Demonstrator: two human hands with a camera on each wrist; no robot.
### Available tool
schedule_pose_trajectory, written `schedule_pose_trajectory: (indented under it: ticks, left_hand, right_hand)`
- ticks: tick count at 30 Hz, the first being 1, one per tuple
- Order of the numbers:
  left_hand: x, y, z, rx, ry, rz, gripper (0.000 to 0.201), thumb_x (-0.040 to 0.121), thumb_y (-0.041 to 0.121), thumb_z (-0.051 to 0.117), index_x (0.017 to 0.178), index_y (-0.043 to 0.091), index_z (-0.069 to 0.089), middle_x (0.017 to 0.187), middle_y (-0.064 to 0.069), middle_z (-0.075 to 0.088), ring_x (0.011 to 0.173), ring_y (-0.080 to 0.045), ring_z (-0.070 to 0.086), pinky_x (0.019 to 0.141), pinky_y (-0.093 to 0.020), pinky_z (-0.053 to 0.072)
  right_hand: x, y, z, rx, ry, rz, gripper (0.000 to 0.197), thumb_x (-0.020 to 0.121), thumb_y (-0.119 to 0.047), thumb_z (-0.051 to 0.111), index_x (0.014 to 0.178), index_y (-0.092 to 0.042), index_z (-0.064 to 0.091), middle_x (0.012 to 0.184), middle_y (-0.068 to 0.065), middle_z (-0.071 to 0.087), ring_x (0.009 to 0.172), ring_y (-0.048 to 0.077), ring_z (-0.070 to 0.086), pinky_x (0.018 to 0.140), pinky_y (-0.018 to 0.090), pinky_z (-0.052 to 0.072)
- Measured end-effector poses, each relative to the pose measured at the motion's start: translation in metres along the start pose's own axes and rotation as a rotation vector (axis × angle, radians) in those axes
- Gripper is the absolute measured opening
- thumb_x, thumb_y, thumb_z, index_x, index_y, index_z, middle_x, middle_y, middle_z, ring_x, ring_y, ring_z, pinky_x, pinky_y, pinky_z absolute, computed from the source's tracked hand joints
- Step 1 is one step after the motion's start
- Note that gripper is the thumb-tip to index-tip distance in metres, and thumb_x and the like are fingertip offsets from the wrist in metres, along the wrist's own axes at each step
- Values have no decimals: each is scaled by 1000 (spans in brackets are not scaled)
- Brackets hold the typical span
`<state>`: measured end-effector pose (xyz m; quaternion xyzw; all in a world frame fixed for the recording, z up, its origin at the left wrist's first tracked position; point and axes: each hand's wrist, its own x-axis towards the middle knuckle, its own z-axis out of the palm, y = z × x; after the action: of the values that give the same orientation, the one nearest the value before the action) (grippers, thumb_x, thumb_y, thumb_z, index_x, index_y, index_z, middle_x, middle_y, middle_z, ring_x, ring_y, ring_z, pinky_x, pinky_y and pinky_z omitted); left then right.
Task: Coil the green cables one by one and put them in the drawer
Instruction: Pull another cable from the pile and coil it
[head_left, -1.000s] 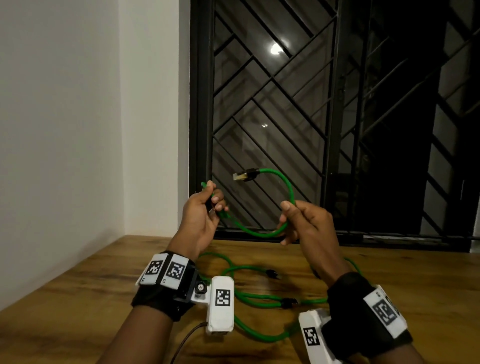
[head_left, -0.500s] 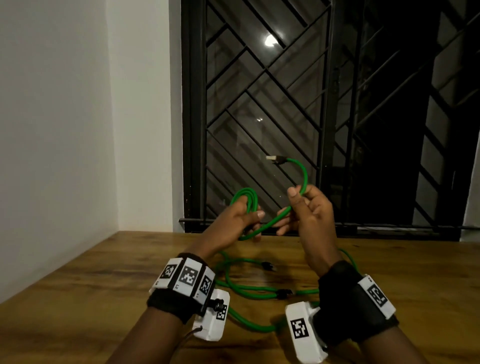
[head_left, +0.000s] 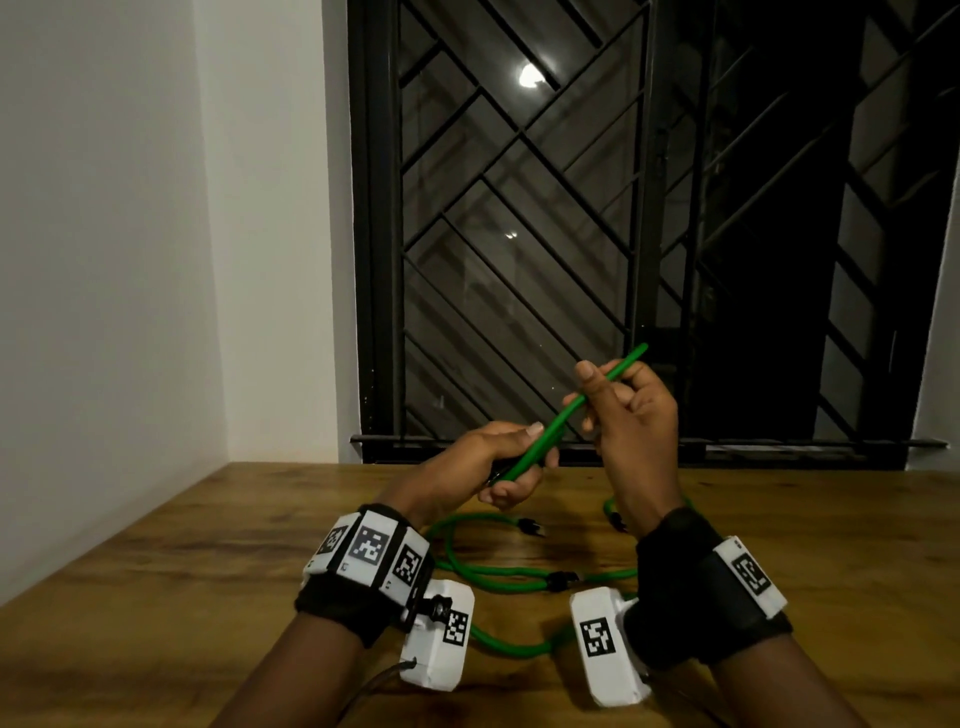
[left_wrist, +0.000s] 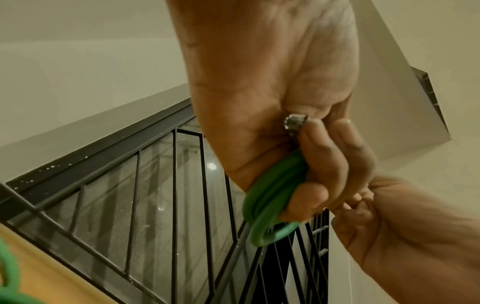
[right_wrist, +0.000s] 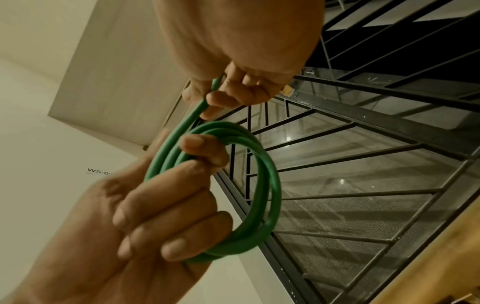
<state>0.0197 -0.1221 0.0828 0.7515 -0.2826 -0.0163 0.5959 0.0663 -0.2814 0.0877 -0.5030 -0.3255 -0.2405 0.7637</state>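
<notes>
In the head view my left hand (head_left: 511, 467) grips a small coil of green cable (head_left: 540, 447) held above the table, seen edge-on. The right wrist view shows that coil (right_wrist: 262, 185) as a few round loops with my left hand's fingers (right_wrist: 166, 218) curled round one side. A metal plug (left_wrist: 294, 123) sticks out by the left palm. My right hand (head_left: 597, 389) pinches the cable's straight free stretch just up and right of the coil; the tail pokes out past its fingers. More green cables (head_left: 498, 574) lie loose on the table under both wrists.
A wooden table (head_left: 208, 571) runs up to a white wall on the left and a black window grille (head_left: 519, 234) behind. The loose cables' black plugs (head_left: 530, 527) lie near the table's middle. No drawer shows in any view.
The wide loop between the hands has been wound into the coil in my left hand. Both hands have come closer together, and the free end beyond my right hand has shortened.
</notes>
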Motion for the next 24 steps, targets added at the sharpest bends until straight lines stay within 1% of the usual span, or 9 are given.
schedule_pose_trajectory:
  ticks: [3, 6, 9, 12, 14, 17, 20, 22, 24]
  left_hand:
    - [1, 2, 4, -96, -70, -14, 44, 102, 42, 30, 92, 5, 52, 48, 1, 32, 38, -7, 21, 40, -18, 23]
    - [1, 6, 5, -190, -111, 11, 39, 103, 39, 32, 88, 8, 51, 47, 2, 31, 36, -9, 16, 39, -16, 24]
    - [0, 9, 3, -272, -105, 48, 39, 103, 38, 31, 84, 11, 52, 44, 3, 29, 36, -13, 12, 42, -19, 29]
    - [-2, 12, -1, -359, -79, 91, 39, 103, 37, 31, 81, 13, 52, 43, 7, 29, 36, -14, 10, 46, -25, 28]
    - [-2, 13, -5, -388, -49, 115, 39, 102, 37, 31, 80, 14, 51, 42, 8, 29, 36, -13, 9, 46, -26, 26]
    - [-3, 11, -11, -413, -3, 120, 37, 101, 38, 34, 80, 13, 49, 41, 9, 30, 35, -11, 11, 44, -25, 22]
    - [-4, 9, -16, -461, 28, 109, 35, 100, 40, 38, 80, 13, 49, 40, 10, 31, 31, -6, 18, 42, -25, 20]
    - [-5, 10, -19, -522, 38, 108, 35, 100, 40, 38, 79, 13, 50, 39, 11, 31, 30, -4, 24, 41, -23, 21]
    - [-6, 12, -21, -606, 28, 118, 37, 102, 39, 35, 80, 13, 50, 39, 10, 27, 29, -4, 24, 41, -22, 21]
  right_hand:
    - [1, 1, -1, -6, 0, -11, 14, 95, -14, 65, 89, -7, 54, 56, -9, 62, 56, 2, 58, 55, 14, 47]
    - [1, 3, -1, 3, 21, 18, 19, 93, -18, 66, 88, -5, 55, 52, -10, 55, 50, -1, 50, 52, 13, 43]
    - [1, 5, -1, 14, 42, 96, 27, 93, -27, 67, 75, -12, 53, 50, -10, 48, 46, 2, 41, 45, 15, 35]
    - [1, 5, -3, -20, 76, 205, 34, 97, -39, 61, 74, -14, 60, 56, -7, 52, 45, 4, 40, 41, 16, 29]
    - [1, 7, -4, -55, 79, 216, 38, 98, -38, 59, 70, -13, 61, 55, -7, 51, 43, 4, 37, 40, 16, 27]
    - [-1, 9, -1, -139, 98, 130, 43, 100, -34, 59, 61, -15, 58, 48, -8, 45, 42, 5, 35, 43, 19, 29]
    - [-4, 10, 0, -220, 224, -18, 42, 100, -32, 58, 61, -18, 56, 49, -13, 45, 50, 4, 40, 53, 25, 35]
    - [-5, 10, -2, -348, 250, -135, 32, 99, -34, 56, 69, -23, 55, 61, -13, 49, 64, 7, 46, 62, 30, 38]
    - [-4, 12, -5, -536, 208, -185, 15, 95, -34, 59, 82, -29, 55, 81, -13, 54, 84, 13, 50, 72, 34, 40]
